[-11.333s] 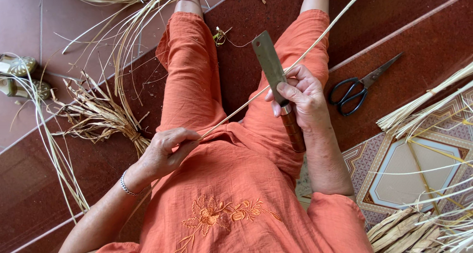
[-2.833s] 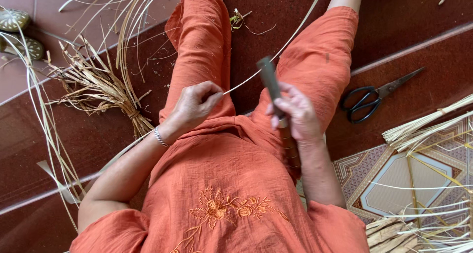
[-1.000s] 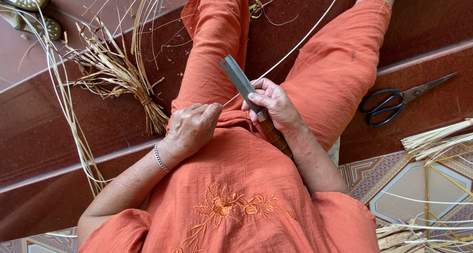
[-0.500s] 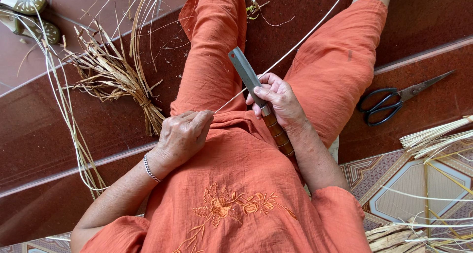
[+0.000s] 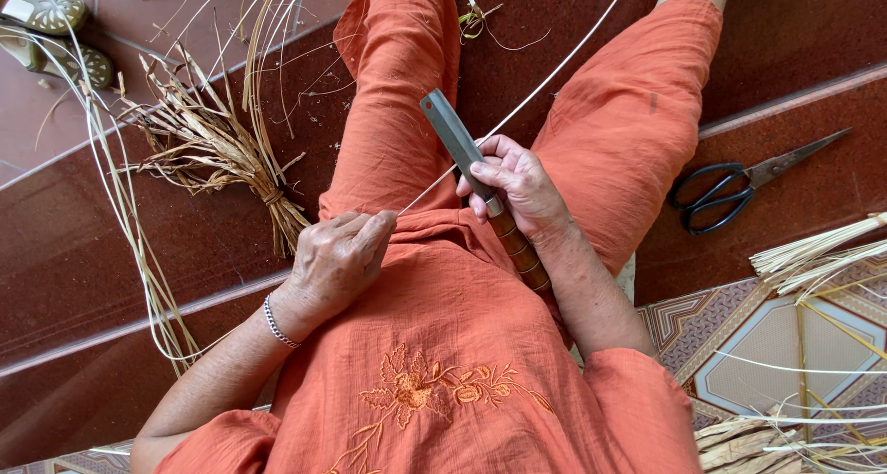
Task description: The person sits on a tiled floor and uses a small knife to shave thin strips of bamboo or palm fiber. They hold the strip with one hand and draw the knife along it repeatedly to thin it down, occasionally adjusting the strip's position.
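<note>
My right hand (image 5: 517, 184) grips a long flat-bladed knife (image 5: 450, 131) with a ringed wooden handle (image 5: 520, 249), blade pointing up and left over my lap. A thin pale cane strip (image 5: 554, 74) runs from the upper right, under the blade, to my left hand (image 5: 336, 257), which pinches its near end at my waist. I sit on the floor in orange trousers and an embroidered orange top. A silver bracelet (image 5: 274, 322) is on my left wrist.
Black-handled scissors (image 5: 730, 189) lie on the red floor at right. A tied bundle of dry straw (image 5: 217, 146) and long loose strips (image 5: 129, 234) lie at left, sandals (image 5: 51, 26) at top left. More split strips (image 5: 813, 257) and a patterned mat (image 5: 785, 345) are at right.
My left hand has slid down and left along the strip toward my waist. The knife blade has tilted to point up-left, and the view has shifted slightly.
</note>
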The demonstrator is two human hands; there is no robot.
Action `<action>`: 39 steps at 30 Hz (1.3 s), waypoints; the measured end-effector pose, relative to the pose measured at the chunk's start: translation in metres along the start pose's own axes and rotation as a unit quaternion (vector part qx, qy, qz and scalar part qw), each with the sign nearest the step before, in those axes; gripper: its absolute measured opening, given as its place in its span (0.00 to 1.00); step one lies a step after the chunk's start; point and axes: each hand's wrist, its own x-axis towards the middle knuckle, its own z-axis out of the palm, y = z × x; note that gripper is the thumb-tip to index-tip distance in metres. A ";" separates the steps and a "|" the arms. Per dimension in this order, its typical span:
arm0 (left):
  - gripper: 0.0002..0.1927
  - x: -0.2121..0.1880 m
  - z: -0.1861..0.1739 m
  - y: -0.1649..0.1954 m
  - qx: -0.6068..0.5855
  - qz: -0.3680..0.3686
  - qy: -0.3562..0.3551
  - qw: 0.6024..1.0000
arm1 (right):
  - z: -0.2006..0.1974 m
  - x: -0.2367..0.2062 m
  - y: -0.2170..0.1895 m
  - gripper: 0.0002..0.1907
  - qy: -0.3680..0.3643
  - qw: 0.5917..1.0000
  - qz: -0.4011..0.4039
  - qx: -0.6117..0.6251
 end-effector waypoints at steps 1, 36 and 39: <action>0.03 -0.001 -0.001 0.000 0.002 0.000 -0.001 1.000 | 0.000 0.000 0.000 0.10 0.002 1.000 0.000 -0.008; 0.07 0.037 0.006 0.001 0.007 -0.097 -0.023 0.995 | 0.029 -0.001 -0.006 0.11 0.031 0.996 -0.062 -0.049; 0.04 0.056 0.006 0.011 -0.048 -0.076 0.032 0.995 | 0.037 -0.006 -0.003 0.11 0.012 0.998 -0.050 -0.032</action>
